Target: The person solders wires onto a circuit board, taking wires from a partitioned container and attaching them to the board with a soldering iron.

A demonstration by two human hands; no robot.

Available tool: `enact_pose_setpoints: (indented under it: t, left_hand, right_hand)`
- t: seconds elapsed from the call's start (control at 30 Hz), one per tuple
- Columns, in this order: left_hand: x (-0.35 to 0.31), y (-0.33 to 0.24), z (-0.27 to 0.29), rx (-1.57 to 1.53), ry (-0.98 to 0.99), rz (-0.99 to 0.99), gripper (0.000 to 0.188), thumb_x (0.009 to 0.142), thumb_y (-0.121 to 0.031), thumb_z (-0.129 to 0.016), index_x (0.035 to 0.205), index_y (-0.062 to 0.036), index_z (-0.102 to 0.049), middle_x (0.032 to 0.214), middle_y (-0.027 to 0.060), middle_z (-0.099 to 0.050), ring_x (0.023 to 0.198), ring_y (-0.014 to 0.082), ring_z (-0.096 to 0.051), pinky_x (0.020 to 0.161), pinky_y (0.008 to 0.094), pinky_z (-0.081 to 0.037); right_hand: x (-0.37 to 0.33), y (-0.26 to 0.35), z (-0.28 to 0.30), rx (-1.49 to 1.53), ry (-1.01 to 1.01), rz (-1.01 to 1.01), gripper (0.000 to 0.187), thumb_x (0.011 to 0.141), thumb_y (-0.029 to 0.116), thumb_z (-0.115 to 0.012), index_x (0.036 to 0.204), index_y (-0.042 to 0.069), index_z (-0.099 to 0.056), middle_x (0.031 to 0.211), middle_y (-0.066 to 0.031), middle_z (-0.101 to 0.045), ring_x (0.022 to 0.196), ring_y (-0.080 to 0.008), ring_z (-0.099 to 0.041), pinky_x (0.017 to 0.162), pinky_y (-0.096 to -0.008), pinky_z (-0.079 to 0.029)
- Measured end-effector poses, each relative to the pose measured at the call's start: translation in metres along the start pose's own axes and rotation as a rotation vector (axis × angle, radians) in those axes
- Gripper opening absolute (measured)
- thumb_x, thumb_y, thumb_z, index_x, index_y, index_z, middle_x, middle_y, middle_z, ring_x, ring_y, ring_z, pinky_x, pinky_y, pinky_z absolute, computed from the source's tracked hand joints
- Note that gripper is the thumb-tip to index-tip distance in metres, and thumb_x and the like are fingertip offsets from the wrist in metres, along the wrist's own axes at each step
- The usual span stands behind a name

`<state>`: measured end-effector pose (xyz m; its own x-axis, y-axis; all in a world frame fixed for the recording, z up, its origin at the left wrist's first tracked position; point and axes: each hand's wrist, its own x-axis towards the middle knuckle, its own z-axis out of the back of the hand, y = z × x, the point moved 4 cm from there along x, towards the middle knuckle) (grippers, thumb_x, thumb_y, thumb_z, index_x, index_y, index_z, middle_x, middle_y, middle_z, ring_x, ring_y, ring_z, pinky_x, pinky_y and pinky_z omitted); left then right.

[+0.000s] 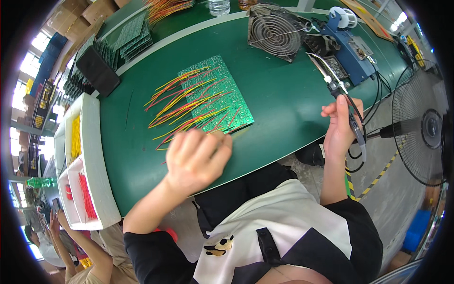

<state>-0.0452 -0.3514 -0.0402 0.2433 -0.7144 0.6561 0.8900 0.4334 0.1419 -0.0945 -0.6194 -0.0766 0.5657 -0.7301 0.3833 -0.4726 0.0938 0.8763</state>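
My right hand (342, 124) is wrapped round a soldering iron (358, 133), its metal tip raised toward the blue soldering station at the back right. A thin feed tube runs along the iron's front. A green circuit board panel (236, 102) lies on the bench, with several red and yellow wires (175, 106) fanning off it to the left. At the panel's near edge, my left hand (198, 156) has its fingers curled in and pressed together. Its knuckles cover the fingertips, so what they grip cannot be made out.
A white foam box (109, 201) with yellow and red wires stands at the left. A black phone-like slab (98, 71), board stacks (135, 37) and a square metal fan (274, 33) line the back. The blue station (352, 52) carries a solder spool. Another person's arm (87, 239) shows lower left.
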Motion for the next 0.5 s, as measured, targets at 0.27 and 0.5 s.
enact_pose_setpoints:
  t: [0.27,0.5]
  left_hand:
    - [-0.019,0.011,-0.033,-0.148,0.162,0.074,0.024,0.062,-0.004,-0.059,0.086,-0.0031,-0.059,0.08,0.0049,-0.053,0.07,0.0167,-0.056,0.056,0.0269,-0.048]
    - [-0.01,0.025,-0.033,-0.319,0.093,0.237,0.016,0.066,0.002,-0.069,0.08,-0.004,-0.063,0.072,0.0054,-0.057,0.069,0.0215,-0.058,0.055,0.03,-0.048]
  right_hand:
    - [0.009,-0.012,-0.021,-0.081,0.067,-0.022,0.018,0.085,0.01,-0.061,0.085,0.0,-0.046,0.066,-0.0121,-0.061,0.056,-0.0166,-0.06,0.056,-0.0268,-0.05]
    - [0.011,-0.021,-0.023,-0.082,0.053,-0.038,0.02,0.083,0.01,-0.063,0.089,-0.001,-0.048,0.072,-0.0134,-0.062,0.061,-0.0175,-0.062,0.058,-0.028,-0.053]
